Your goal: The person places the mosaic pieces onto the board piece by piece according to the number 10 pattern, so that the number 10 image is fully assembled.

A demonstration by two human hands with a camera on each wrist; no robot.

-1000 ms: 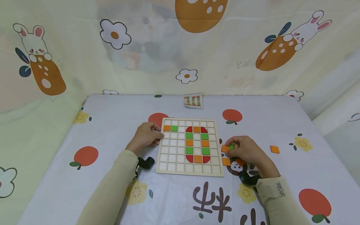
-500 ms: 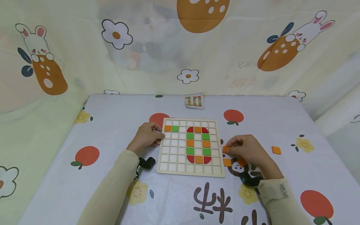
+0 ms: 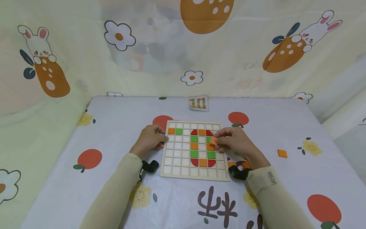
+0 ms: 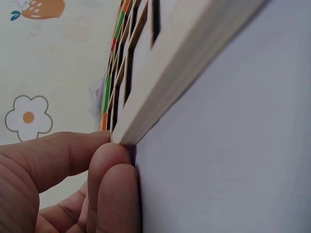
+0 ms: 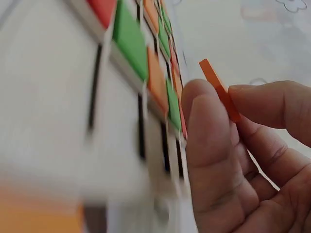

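A square wooden grid board (image 3: 195, 177) lies on the table, with orange, green and red tiles in some of its cells. My left hand (image 3: 150, 140) pinches the board's left edge, thumb and fingers close together there in the left wrist view. Above the board's right side, my right hand (image 3: 235, 143) pinches a square orange tile (image 5: 221, 91) between thumb and fingers. In the head view this tile overlaps the right column of coloured tiles. The board's tiles form a ring on the right, and an orange tile (image 3: 171, 131) and a green tile (image 3: 179, 131) sit at upper left.
Loose orange tiles (image 3: 232, 164) lie right of the board, partly hidden by my right wrist. Another orange tile (image 3: 282, 153) lies farther right. Behind the board is a small printed pattern card (image 3: 199, 103). Patterned cloth hangs behind the table.
My right hand has picked up an orange tile from beside the board and moved left with it, over the board. My left hand stays at the board's edge.
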